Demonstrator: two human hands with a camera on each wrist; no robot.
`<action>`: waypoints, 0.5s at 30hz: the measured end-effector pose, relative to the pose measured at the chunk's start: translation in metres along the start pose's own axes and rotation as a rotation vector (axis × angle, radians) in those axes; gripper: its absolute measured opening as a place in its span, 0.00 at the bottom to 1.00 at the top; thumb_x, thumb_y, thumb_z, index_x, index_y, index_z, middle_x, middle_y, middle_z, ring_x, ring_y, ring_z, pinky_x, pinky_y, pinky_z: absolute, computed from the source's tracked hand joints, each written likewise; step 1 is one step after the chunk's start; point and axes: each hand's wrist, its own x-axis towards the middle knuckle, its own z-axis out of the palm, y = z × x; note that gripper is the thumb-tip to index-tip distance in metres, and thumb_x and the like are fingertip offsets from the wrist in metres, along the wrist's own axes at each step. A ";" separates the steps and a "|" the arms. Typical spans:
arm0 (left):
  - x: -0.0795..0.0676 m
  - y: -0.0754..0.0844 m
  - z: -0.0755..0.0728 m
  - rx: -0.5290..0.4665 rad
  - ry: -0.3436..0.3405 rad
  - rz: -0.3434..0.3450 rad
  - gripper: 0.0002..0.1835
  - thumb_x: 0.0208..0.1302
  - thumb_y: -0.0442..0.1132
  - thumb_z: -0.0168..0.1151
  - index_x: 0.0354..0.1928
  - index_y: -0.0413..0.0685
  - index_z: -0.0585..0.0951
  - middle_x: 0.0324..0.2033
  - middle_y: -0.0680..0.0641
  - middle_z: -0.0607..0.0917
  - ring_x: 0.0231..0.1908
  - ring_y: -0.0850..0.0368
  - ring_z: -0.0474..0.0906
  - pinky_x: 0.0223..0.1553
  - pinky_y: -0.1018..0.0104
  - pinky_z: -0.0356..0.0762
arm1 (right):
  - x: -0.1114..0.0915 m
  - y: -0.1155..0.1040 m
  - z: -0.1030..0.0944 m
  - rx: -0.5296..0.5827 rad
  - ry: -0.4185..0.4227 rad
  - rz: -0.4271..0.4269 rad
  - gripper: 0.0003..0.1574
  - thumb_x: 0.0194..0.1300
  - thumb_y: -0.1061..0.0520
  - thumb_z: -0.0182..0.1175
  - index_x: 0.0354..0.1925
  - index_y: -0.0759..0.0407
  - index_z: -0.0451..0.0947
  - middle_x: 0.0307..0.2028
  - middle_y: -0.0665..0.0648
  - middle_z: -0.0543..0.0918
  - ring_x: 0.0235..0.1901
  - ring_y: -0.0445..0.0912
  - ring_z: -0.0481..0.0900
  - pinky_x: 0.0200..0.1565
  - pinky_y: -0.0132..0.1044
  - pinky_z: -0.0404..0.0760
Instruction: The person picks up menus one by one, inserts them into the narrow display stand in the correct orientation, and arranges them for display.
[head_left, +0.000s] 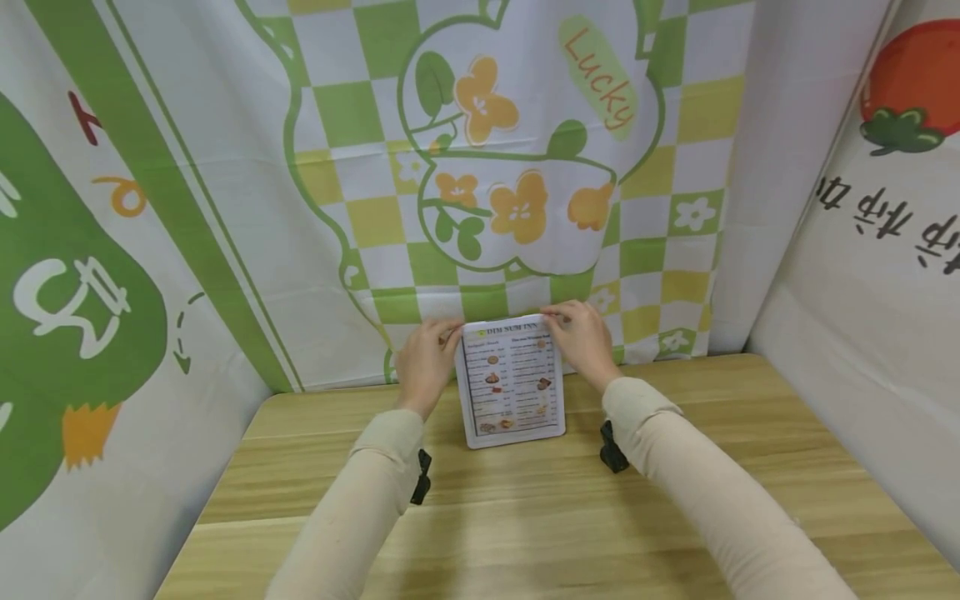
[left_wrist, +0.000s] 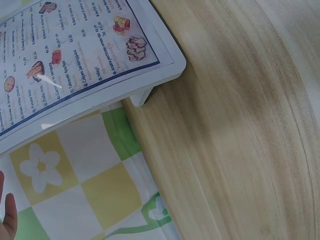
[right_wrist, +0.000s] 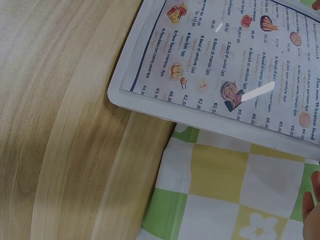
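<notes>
A white-framed menu (head_left: 512, 382) headed "DIM SUM INN" stands tilted back near the far edge of the table, its printed side facing me. My left hand (head_left: 427, 360) pinches its top left corner, thumb and fingertips at the edge. At the top right corner, my right hand (head_left: 583, 342) pinches it the same way. In the left wrist view a small white foot (left_wrist: 142, 95) sticks out behind the menu's lower edge, by the wood. Only some fingers of each hand show at the border of the wrist views.
The wood-grain table (head_left: 510, 525) spreads out in front of the menu. Close behind hangs a green and yellow checked cloth (head_left: 375, 225) with flowers and the word "Lucky". Printed cloth walls stand at the left and right. A black wrist device (head_left: 613, 448) sits under the right cuff.
</notes>
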 end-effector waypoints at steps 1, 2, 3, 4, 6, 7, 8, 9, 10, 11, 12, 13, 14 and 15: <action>0.000 -0.001 0.000 0.000 -0.003 0.004 0.14 0.70 0.47 0.61 0.53 0.55 0.85 0.49 0.52 0.85 0.41 0.56 0.82 0.32 0.62 0.78 | 0.000 0.000 0.000 0.002 -0.009 0.000 0.15 0.71 0.52 0.62 0.52 0.55 0.85 0.53 0.58 0.82 0.49 0.52 0.76 0.49 0.48 0.76; -0.001 -0.001 0.000 -0.006 -0.005 0.009 0.14 0.70 0.46 0.61 0.54 0.55 0.84 0.51 0.52 0.85 0.41 0.56 0.82 0.31 0.62 0.78 | 0.000 0.000 0.000 0.003 -0.018 -0.001 0.16 0.71 0.52 0.61 0.53 0.56 0.84 0.54 0.58 0.81 0.51 0.53 0.75 0.50 0.49 0.76; -0.002 -0.001 0.000 -0.012 -0.005 0.012 0.15 0.70 0.46 0.61 0.55 0.54 0.84 0.51 0.51 0.85 0.41 0.56 0.82 0.30 0.63 0.78 | 0.000 0.000 0.000 0.004 -0.027 -0.002 0.17 0.71 0.53 0.61 0.54 0.56 0.83 0.54 0.58 0.81 0.52 0.53 0.75 0.52 0.49 0.75; -0.002 -0.002 0.000 -0.019 -0.006 0.018 0.15 0.70 0.45 0.61 0.56 0.54 0.83 0.52 0.51 0.84 0.41 0.55 0.83 0.29 0.63 0.78 | -0.001 0.000 0.000 0.009 -0.033 -0.003 0.17 0.70 0.53 0.62 0.55 0.56 0.83 0.55 0.59 0.80 0.53 0.53 0.74 0.53 0.50 0.75; -0.003 -0.003 0.000 -0.031 -0.006 0.024 0.17 0.70 0.44 0.62 0.58 0.52 0.82 0.53 0.50 0.84 0.41 0.55 0.83 0.28 0.64 0.78 | -0.002 0.001 -0.001 0.028 -0.038 -0.007 0.20 0.70 0.53 0.62 0.57 0.57 0.81 0.56 0.60 0.79 0.55 0.54 0.74 0.56 0.51 0.73; -0.004 -0.003 -0.001 -0.036 -0.003 0.028 0.17 0.70 0.44 0.62 0.59 0.52 0.82 0.53 0.49 0.84 0.41 0.54 0.83 0.28 0.64 0.78 | -0.003 0.002 -0.001 0.041 -0.034 -0.008 0.21 0.70 0.54 0.63 0.59 0.58 0.80 0.57 0.60 0.79 0.56 0.55 0.73 0.58 0.51 0.72; -0.004 -0.003 -0.001 -0.044 0.000 0.031 0.18 0.70 0.44 0.62 0.59 0.52 0.81 0.52 0.49 0.84 0.42 0.54 0.83 0.28 0.64 0.78 | -0.004 0.003 -0.001 0.056 -0.029 -0.009 0.23 0.69 0.53 0.63 0.60 0.58 0.79 0.58 0.60 0.78 0.57 0.55 0.73 0.59 0.52 0.72; -0.005 -0.003 -0.001 -0.052 0.002 0.034 0.18 0.70 0.44 0.62 0.60 0.51 0.81 0.52 0.49 0.84 0.42 0.54 0.82 0.29 0.63 0.78 | -0.006 0.005 -0.001 0.074 -0.021 -0.009 0.24 0.69 0.54 0.63 0.61 0.59 0.78 0.59 0.61 0.77 0.57 0.55 0.73 0.60 0.52 0.71; -0.006 -0.002 -0.002 -0.058 0.003 0.037 0.18 0.71 0.44 0.61 0.61 0.51 0.80 0.52 0.49 0.84 0.43 0.54 0.82 0.30 0.62 0.78 | -0.008 0.006 -0.001 0.097 -0.011 -0.008 0.25 0.69 0.54 0.64 0.62 0.59 0.77 0.60 0.61 0.76 0.58 0.56 0.72 0.61 0.52 0.70; -0.008 -0.002 -0.003 -0.064 0.003 0.038 0.19 0.71 0.44 0.61 0.61 0.51 0.80 0.52 0.49 0.83 0.44 0.53 0.82 0.32 0.61 0.79 | -0.010 0.007 -0.001 0.118 -0.003 -0.008 0.26 0.69 0.55 0.63 0.63 0.59 0.76 0.61 0.61 0.76 0.58 0.56 0.72 0.61 0.53 0.69; -0.010 -0.002 -0.003 -0.076 0.003 0.040 0.19 0.71 0.44 0.61 0.61 0.52 0.79 0.53 0.49 0.83 0.45 0.53 0.81 0.34 0.60 0.79 | -0.013 0.009 -0.002 0.141 0.004 -0.006 0.27 0.69 0.55 0.63 0.63 0.60 0.75 0.62 0.62 0.75 0.58 0.56 0.72 0.61 0.53 0.69; -0.013 -0.002 -0.004 -0.087 -0.001 0.043 0.19 0.71 0.44 0.60 0.62 0.52 0.79 0.55 0.49 0.82 0.47 0.53 0.81 0.37 0.58 0.79 | -0.017 0.010 -0.002 0.161 0.012 -0.010 0.27 0.68 0.57 0.64 0.64 0.61 0.74 0.62 0.62 0.75 0.58 0.57 0.72 0.61 0.53 0.69; -0.016 -0.002 -0.005 -0.094 -0.003 0.050 0.19 0.71 0.43 0.60 0.62 0.52 0.78 0.56 0.48 0.81 0.48 0.52 0.80 0.38 0.57 0.80 | -0.020 0.012 -0.002 0.178 0.017 -0.014 0.28 0.68 0.58 0.64 0.64 0.62 0.73 0.62 0.63 0.74 0.57 0.58 0.72 0.61 0.54 0.69; -0.020 -0.001 -0.005 -0.100 -0.006 0.054 0.19 0.71 0.43 0.60 0.62 0.52 0.78 0.58 0.48 0.80 0.50 0.51 0.80 0.40 0.56 0.80 | -0.024 0.014 -0.003 0.198 0.023 -0.020 0.28 0.68 0.59 0.64 0.64 0.62 0.73 0.62 0.63 0.74 0.57 0.59 0.72 0.60 0.54 0.70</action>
